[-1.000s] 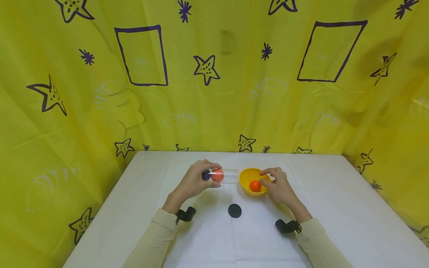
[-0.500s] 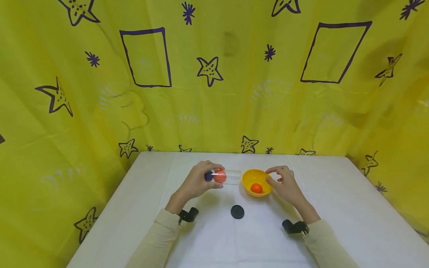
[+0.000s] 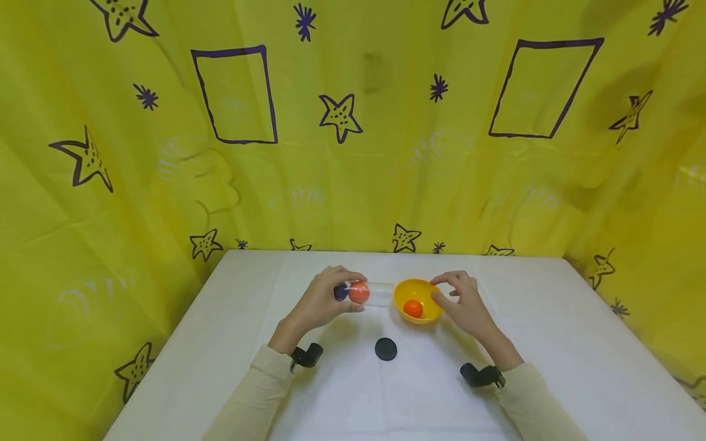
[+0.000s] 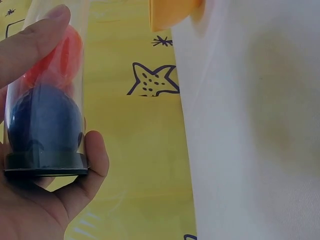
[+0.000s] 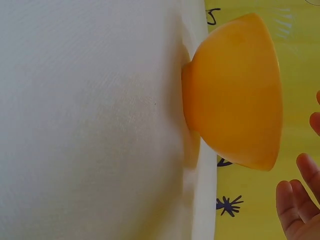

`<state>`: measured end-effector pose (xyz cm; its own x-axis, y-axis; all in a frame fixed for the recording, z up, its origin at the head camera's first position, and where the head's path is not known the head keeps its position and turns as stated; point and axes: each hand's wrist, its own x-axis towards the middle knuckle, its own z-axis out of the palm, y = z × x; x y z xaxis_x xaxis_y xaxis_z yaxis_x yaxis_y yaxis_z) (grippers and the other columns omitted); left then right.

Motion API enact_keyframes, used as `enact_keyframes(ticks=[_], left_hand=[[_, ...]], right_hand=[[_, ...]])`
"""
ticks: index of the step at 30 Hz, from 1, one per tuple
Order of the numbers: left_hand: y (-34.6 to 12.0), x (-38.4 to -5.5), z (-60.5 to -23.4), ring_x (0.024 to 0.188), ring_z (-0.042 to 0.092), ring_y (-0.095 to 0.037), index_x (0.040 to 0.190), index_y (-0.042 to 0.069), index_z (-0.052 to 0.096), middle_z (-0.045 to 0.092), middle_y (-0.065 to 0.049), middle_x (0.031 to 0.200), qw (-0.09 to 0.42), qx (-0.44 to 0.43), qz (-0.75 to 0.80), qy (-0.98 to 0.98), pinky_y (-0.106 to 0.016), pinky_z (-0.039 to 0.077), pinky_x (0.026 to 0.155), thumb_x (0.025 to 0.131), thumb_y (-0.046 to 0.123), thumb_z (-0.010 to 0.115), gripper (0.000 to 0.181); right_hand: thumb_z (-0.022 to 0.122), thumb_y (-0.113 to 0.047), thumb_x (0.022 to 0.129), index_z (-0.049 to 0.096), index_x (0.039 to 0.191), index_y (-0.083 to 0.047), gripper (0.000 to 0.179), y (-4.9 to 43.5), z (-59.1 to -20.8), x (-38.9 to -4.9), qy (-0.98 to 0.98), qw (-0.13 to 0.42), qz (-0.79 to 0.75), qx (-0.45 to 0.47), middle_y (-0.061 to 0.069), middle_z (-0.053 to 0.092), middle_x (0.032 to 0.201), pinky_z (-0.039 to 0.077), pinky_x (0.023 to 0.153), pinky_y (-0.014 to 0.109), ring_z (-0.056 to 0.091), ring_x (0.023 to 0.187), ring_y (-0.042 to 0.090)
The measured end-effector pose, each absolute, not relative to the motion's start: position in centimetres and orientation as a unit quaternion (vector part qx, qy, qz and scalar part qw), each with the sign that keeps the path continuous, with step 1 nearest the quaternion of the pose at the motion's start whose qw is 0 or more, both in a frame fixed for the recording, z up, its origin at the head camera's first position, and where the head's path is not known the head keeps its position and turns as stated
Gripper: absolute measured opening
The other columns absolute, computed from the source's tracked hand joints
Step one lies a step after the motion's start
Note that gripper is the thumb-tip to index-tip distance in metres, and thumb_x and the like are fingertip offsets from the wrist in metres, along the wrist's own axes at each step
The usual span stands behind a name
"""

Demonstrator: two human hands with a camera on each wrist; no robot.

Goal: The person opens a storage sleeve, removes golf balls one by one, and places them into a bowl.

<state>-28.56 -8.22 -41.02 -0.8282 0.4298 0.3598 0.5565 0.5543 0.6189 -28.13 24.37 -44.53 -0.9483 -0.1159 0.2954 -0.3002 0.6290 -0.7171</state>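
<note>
My left hand grips a clear tube that lies sideways in the head view, one end pointing at a yellow-orange bowl. Inside the tube are a dark blue ball by its black base and a red-orange ball. An orange ball lies in the bowl. At the bowl's right rim is my right hand, thumb and index finger apart, nothing seen between them. In the right wrist view its fingertips stand clear of the bowl's outside.
A flat black disc lies on the white table, nearer me than the bowl. A yellow curtain with starfish drawings hangs behind the table and along both sides. Each wrist bears a small black camera.
My right hand has drawn back from over the bowl to its right rim. The orange ball has shifted slightly left inside the bowl. My left hand keeps its grip on the tube.
</note>
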Motion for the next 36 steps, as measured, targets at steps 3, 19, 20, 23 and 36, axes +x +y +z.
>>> enact_keyframes(ticks=[3, 19, 20, 23, 36], left_hand=[[-8.3, -28.6, -41.0, 0.103, 0.054, -0.017, 0.122, 0.015, 0.073, 0.069, 0.001, 0.109, 0.087, -0.284, -0.376, -0.878, -0.036, 0.047, 0.090, 0.074, 0.018, 0.093, 0.053], [-8.5, -28.4, -40.5, 0.100, 0.054, -0.016, 0.121, 0.017, 0.074, 0.069, 0.001, 0.107, 0.108, -0.295, -0.364, -0.877, -0.033, 0.045, 0.086, 0.073, 0.021, 0.093, 0.052], [-8.5, -28.4, -40.5, 0.100, 0.054, -0.016, 0.121, 0.016, 0.074, 0.069, 0.001, 0.107, 0.109, -0.295, -0.363, -0.877, -0.033, 0.045, 0.086, 0.073, 0.021, 0.093, 0.052], [-8.5, -28.4, -40.4, 0.099, 0.053, -0.016, 0.120, 0.017, 0.074, 0.068, 0.002, 0.106, 0.114, -0.297, -0.358, -0.878, -0.033, 0.045, 0.085, 0.073, 0.021, 0.094, 0.052], [-8.2, -27.9, -40.0, 0.098, 0.051, -0.014, 0.119, 0.017, 0.074, 0.068, 0.003, 0.105, 0.119, -0.300, -0.353, -0.878, -0.032, 0.045, 0.085, 0.073, 0.020, 0.093, 0.050]], right_hand=[[0.067, -0.015, 0.099, 0.068, 0.120, -0.007, 0.022, 24.1, -44.4, -28.1, -0.895, 0.118, 0.413, 0.121, 0.019, 0.052, 0.131, 0.045, 0.096, 0.048, 0.036, 0.121, 0.032], [0.067, -0.014, 0.097, 0.066, 0.119, -0.006, 0.023, 22.3, -43.5, -27.2, -0.890, 0.106, 0.417, 0.149, 0.016, 0.054, 0.128, 0.046, 0.099, 0.056, 0.038, 0.125, 0.033], [0.067, -0.014, 0.097, 0.066, 0.119, -0.006, 0.024, 22.2, -43.4, -27.2, -0.891, 0.104, 0.416, 0.149, 0.015, 0.055, 0.127, 0.046, 0.098, 0.053, 0.038, 0.125, 0.032], [0.068, -0.016, 0.097, 0.067, 0.119, -0.006, 0.025, 21.9, -43.2, -26.9, -0.893, 0.099, 0.412, 0.152, 0.013, 0.058, 0.126, 0.045, 0.095, 0.044, 0.043, 0.120, 0.030], [0.071, -0.017, 0.096, 0.063, 0.123, -0.006, 0.030, 20.4, -42.6, -26.0, -0.871, 0.044, 0.450, 0.195, 0.004, 0.068, 0.100, 0.051, 0.077, 0.023, 0.059, 0.089, 0.019]])
